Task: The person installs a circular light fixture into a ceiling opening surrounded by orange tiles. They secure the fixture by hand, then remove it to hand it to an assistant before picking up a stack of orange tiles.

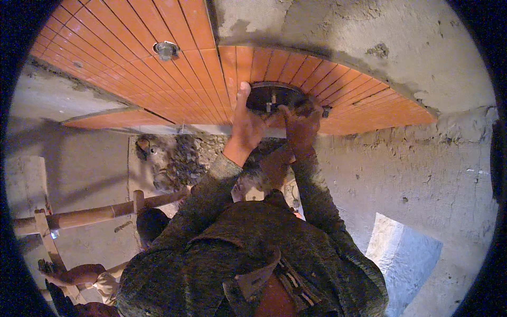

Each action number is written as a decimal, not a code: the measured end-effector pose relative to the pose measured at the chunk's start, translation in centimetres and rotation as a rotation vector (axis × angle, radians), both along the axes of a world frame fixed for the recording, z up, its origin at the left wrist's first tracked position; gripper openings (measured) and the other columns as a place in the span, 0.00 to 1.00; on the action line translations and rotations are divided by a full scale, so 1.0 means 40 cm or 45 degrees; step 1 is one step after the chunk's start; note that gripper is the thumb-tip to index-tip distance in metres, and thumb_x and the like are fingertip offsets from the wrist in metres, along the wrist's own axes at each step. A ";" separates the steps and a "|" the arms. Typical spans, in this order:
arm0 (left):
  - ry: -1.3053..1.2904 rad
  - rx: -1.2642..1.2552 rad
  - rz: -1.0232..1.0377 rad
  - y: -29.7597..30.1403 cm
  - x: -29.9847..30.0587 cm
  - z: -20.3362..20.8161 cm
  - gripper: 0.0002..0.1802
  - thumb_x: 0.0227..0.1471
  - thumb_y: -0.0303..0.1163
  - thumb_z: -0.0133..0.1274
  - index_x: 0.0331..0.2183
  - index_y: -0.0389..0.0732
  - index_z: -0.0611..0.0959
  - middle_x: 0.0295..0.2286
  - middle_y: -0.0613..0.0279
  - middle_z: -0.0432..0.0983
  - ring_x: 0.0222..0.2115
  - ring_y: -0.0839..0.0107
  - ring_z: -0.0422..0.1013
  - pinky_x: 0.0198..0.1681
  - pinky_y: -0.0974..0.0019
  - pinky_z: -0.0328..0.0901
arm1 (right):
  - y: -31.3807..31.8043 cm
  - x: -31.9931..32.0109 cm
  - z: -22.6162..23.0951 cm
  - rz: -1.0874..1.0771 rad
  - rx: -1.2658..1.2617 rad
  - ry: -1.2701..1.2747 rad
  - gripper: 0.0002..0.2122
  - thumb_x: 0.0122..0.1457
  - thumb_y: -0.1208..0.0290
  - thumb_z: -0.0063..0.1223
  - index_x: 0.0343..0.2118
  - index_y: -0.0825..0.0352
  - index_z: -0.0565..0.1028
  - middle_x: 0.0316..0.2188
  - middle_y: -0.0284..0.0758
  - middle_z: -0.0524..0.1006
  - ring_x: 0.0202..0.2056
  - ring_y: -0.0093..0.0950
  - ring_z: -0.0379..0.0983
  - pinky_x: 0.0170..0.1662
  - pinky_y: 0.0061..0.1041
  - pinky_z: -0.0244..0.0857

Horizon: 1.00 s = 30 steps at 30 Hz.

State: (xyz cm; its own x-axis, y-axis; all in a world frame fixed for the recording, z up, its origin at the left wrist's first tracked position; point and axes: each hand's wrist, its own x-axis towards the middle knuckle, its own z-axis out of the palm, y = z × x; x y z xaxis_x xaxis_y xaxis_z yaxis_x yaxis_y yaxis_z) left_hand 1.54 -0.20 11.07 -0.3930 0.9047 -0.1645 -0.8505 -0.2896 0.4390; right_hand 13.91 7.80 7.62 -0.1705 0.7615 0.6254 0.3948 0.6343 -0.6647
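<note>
Your two hands meet at a dark round piece point(260, 97) set against the orange tiled surface point(195, 87), close to the lower edge of its right-hand section and just right of the long dark seam. A small metal fitting point(271, 106) shows near the middle of the round piece. Your left hand point(246, 126) is at its left side, fingers pointing up along the rim; you cannot tell whether they grip it. Your right hand point(302, 126) is at its lower right, fingers bent and blurred, so its hold cannot be told either.

Just beside your right hand is a small dark fitting point(326, 111) on the tiles. A grey fitting point(167, 50) sticks out of a round hole toward the upper left of the tiled surface. Below its lower edge, left of your forearms, lies dark rubble point(182, 161), with a wooden pole point(92, 216) farther left. Bare grey wall point(391, 164) lies to the right.
</note>
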 end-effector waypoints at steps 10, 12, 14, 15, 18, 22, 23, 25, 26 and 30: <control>-0.083 -0.023 0.122 0.005 0.023 0.010 0.31 0.61 0.61 0.50 0.53 0.47 0.76 0.47 0.60 0.78 0.47 0.60 0.76 0.53 0.45 0.71 | 0.047 0.022 0.021 0.143 0.392 -0.196 0.34 0.42 0.67 0.79 0.51 0.67 0.69 0.44 0.44 0.71 0.45 0.45 0.68 0.47 0.41 0.67; -0.109 -0.031 0.131 0.006 0.025 0.003 0.32 0.61 0.61 0.51 0.53 0.46 0.76 0.47 0.59 0.78 0.46 0.58 0.76 0.51 0.43 0.72 | 0.045 0.018 0.031 0.129 0.472 -0.235 0.34 0.42 0.67 0.80 0.50 0.67 0.69 0.45 0.44 0.71 0.46 0.45 0.68 0.48 0.41 0.67; -0.100 -0.039 0.148 0.011 0.022 -0.010 0.34 0.61 0.62 0.50 0.55 0.45 0.76 0.46 0.59 0.79 0.46 0.55 0.75 0.48 0.40 0.74 | 0.038 0.012 0.051 0.083 0.644 -0.386 0.34 0.42 0.67 0.80 0.50 0.66 0.69 0.45 0.44 0.71 0.47 0.46 0.68 0.49 0.41 0.67; -0.112 -0.054 0.141 0.013 0.022 -0.008 0.34 0.61 0.62 0.50 0.54 0.45 0.76 0.46 0.58 0.79 0.46 0.55 0.75 0.48 0.41 0.74 | 0.038 0.010 0.049 0.071 0.659 -0.374 0.34 0.42 0.68 0.80 0.50 0.67 0.68 0.45 0.44 0.71 0.48 0.46 0.68 0.49 0.42 0.67; -0.147 -0.083 0.122 0.019 0.018 -0.011 0.34 0.61 0.63 0.50 0.53 0.44 0.77 0.46 0.57 0.79 0.47 0.55 0.75 0.49 0.41 0.74 | 0.033 0.000 0.038 0.042 0.605 -0.255 0.29 0.46 0.62 0.75 0.48 0.67 0.70 0.45 0.45 0.72 0.49 0.48 0.69 0.53 0.47 0.66; -0.135 0.019 0.085 0.015 0.015 -0.003 0.30 0.61 0.59 0.53 0.50 0.44 0.77 0.44 0.59 0.79 0.45 0.59 0.76 0.49 0.45 0.74 | 0.029 -0.004 0.008 -0.039 0.445 -0.198 0.25 0.54 0.50 0.68 0.43 0.67 0.75 0.45 0.44 0.75 0.49 0.50 0.71 0.57 0.55 0.64; -0.118 0.068 0.072 0.012 0.017 0.007 0.28 0.61 0.58 0.55 0.50 0.45 0.77 0.42 0.60 0.79 0.43 0.61 0.77 0.50 0.47 0.75 | 0.035 0.003 -0.002 -0.036 0.443 -0.218 0.26 0.52 0.53 0.70 0.45 0.67 0.74 0.46 0.45 0.74 0.49 0.50 0.70 0.57 0.53 0.64; -0.109 0.043 0.099 0.012 0.017 0.005 0.27 0.62 0.57 0.54 0.49 0.45 0.77 0.42 0.60 0.79 0.43 0.62 0.77 0.49 0.48 0.75 | 0.050 0.012 -0.012 0.024 0.441 -0.210 0.31 0.45 0.62 0.76 0.49 0.67 0.70 0.48 0.46 0.72 0.51 0.49 0.68 0.57 0.48 0.64; -0.105 0.031 0.113 0.012 0.018 0.003 0.27 0.62 0.57 0.54 0.49 0.45 0.77 0.42 0.60 0.79 0.43 0.63 0.78 0.49 0.49 0.75 | 0.056 0.015 -0.017 0.074 0.436 -0.184 0.36 0.41 0.68 0.80 0.52 0.68 0.67 0.49 0.46 0.70 0.52 0.49 0.66 0.56 0.44 0.64; -0.027 0.020 0.142 0.021 0.012 -0.014 0.28 0.62 0.57 0.54 0.49 0.43 0.77 0.41 0.59 0.80 0.42 0.64 0.78 0.49 0.52 0.76 | 0.051 0.007 -0.026 0.075 0.419 -0.122 0.36 0.42 0.68 0.80 0.52 0.68 0.67 0.50 0.46 0.70 0.52 0.48 0.66 0.56 0.43 0.64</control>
